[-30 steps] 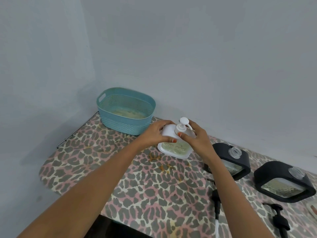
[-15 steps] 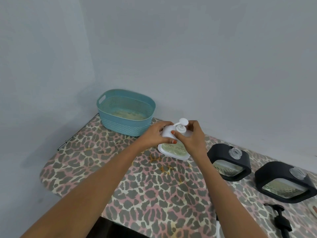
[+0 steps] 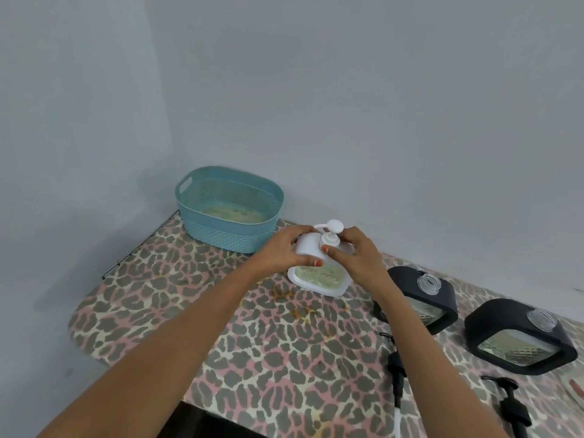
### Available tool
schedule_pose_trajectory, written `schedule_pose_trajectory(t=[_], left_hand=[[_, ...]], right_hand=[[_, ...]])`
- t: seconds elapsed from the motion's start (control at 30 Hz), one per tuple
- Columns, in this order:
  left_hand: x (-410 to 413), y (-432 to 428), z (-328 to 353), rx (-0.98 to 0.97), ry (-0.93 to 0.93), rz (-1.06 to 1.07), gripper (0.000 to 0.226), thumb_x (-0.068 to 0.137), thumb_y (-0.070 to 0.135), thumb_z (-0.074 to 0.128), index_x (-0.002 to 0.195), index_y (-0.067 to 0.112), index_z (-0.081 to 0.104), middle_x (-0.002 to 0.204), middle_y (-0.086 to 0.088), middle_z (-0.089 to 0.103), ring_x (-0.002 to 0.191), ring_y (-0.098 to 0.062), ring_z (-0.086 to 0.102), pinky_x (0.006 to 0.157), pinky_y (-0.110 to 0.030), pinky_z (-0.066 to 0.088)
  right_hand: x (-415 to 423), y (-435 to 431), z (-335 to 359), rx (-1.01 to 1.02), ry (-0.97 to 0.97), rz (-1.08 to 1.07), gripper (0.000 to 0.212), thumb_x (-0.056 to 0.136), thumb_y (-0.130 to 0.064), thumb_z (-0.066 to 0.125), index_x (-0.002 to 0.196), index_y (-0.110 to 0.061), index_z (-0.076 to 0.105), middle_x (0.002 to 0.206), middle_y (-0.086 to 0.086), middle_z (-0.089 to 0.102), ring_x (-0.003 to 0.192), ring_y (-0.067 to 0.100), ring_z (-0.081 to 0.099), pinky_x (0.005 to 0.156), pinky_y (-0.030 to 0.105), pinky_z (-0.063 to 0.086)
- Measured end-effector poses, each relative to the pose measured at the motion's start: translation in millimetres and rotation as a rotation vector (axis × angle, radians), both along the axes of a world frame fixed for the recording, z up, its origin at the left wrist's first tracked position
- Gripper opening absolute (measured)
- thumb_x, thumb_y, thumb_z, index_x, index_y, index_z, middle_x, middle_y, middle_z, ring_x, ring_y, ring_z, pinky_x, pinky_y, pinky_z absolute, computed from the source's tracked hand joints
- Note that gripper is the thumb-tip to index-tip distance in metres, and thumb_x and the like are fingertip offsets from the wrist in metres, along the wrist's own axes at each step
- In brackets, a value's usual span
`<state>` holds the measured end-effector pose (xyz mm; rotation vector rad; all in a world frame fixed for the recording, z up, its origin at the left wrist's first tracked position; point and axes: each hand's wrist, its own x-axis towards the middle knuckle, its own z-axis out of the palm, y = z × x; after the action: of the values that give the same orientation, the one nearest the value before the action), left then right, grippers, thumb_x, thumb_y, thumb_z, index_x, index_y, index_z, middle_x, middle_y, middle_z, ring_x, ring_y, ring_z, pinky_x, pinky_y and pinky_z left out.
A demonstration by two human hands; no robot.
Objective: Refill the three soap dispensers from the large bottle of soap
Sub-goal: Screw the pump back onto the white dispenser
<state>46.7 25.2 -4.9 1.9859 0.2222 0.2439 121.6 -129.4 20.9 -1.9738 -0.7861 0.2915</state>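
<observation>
The left hand [image 3: 282,248] curls round the shoulder of the white dispenser [image 3: 317,278], thumb on its front. The right hand [image 3: 355,257] pinches the collar of the white pump [image 3: 330,238] between bent thumb and fingers. The white dispenser stands upright just right of the basket [image 3: 229,213], pale greenish soap showing in its window. Farther right of the basket stand a black dispenser [image 3: 442,298] and a second black dispenser [image 3: 493,324], both with bare necks.
</observation>
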Motion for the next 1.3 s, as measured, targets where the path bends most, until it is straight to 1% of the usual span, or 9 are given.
schedule_pose_trajectory(t=[0.13,0.3,0.6,0.73,0.8,0.87,0.97,1.1,1.3], left_hand=[[0,0,-1,0.0,-0.003,0.016,0.065,0.068,0.021,0.08,0.125,0.016,0.05,0.127,-0.003,0.055,0.112,-0.015,0.054,0.094,-0.029,0.045],[0,-1,-1,0.033,-0.008,0.021,0.066,0.068,0.024,0.08,0.126,0.015,0.049,0.125,-0.004,0.056,0.111,-0.016,0.054,0.094,-0.027,0.044],[-1,-2,-1,0.05,-0.017,0.027,0.067,0.07,0.024,0.079,0.128,0.014,0.047,0.128,-0.004,0.054,0.113,-0.016,0.053,0.096,-0.029,0.044],[-3,-4,-2,0.041,-0.041,0.033,0.06,0.072,0.022,0.077,0.125,0.018,0.049,0.123,-0.001,0.056,0.105,-0.009,0.053,0.08,-0.009,0.041],[-5,-7,-2,0.029,-0.05,0.043,0.059,0.073,0.022,0.076,0.125,0.021,0.049,0.123,0.002,0.054,0.105,-0.007,0.052,0.076,-0.004,0.042],[-7,-9,-3,0.012,-0.054,0.055,0.06,0.074,0.021,0.076,0.126,0.019,0.048,0.127,0.001,0.052,0.11,-0.01,0.051,0.083,-0.01,0.043],[-14,-9,-1,0.009,-0.051,0.084,0.065,0.074,0.023,0.075,0.131,0.015,0.046,0.133,-0.003,0.051,0.119,-0.016,0.05,0.098,-0.029,0.043],[-26,-9,9,0.061,-0.075,0.147,0.062,0.073,0.026,0.076,0.128,0.017,0.049,0.131,0.001,0.051,0.115,-0.011,0.049,0.095,-0.025,0.039],[-41,-29,24,-0.043,-0.137,0.125,0.049,0.074,0.016,0.075,0.117,0.021,0.053,0.118,0.003,0.055,0.111,-0.01,0.051,0.09,-0.017,0.042]], right_hand=[[-2,6,-6,0.035,-0.054,-0.119,0.038,0.077,-0.02,0.072,0.11,-0.009,0.059,0.101,-0.004,0.056,0.09,0.007,0.05,0.067,-0.002,0.036],[-6,11,-9,0.051,-0.117,-0.199,0.038,0.073,-0.023,0.076,0.102,-0.008,0.058,0.092,-0.006,0.053,0.08,0.004,0.048,0.064,-0.005,0.033],[-12,13,-12,0.08,-0.123,-0.271,0.039,0.074,-0.025,0.075,0.104,-0.008,0.057,0.093,-0.005,0.053,0.084,0.008,0.048,0.063,-0.002,0.035],[-15,12,-14,0.084,-0.094,-0.247,0.043,0.076,-0.023,0.074,0.112,-0.008,0.056,0.103,-0.001,0.055,0.09,0.008,0.047,0.069,0.01,0.032],[-18,10,-15,0.095,-0.099,-0.23,0.041,0.079,-0.02,0.071,0.116,-0.008,0.056,0.112,0.003,0.057,0.094,0.008,0.047,0.073,0.011,0.031],[-21,7,-15,0.097,-0.098,-0.236,0.04,0.081,-0.017,0.069,0.118,-0.01,0.056,0.119,0.005,0.058,0.1,0.009,0.048,0.077,0.009,0.03],[-24,0,-12,0.086,-0.117,-0.238,0.04,0.083,-0.013,0.066,0.121,-0.012,0.056,0.122,0.005,0.058,0.11,0.015,0.051,0.08,0.007,0.029],[-28,-18,-5,0.075,-0.158,-0.25,0.038,0.084,-0.009,0.064,0.121,-0.01,0.056,0.121,0.006,0.059,0.113,0.018,0.053,0.088,0.013,0.033],[-39,-52,6,0.091,-0.185,-0.307,0.03,0.082,-0.008,0.065,0.112,-0.009,0.062,0.112,0.005,0.063,0.097,0.011,0.054,0.086,0.019,0.039]])
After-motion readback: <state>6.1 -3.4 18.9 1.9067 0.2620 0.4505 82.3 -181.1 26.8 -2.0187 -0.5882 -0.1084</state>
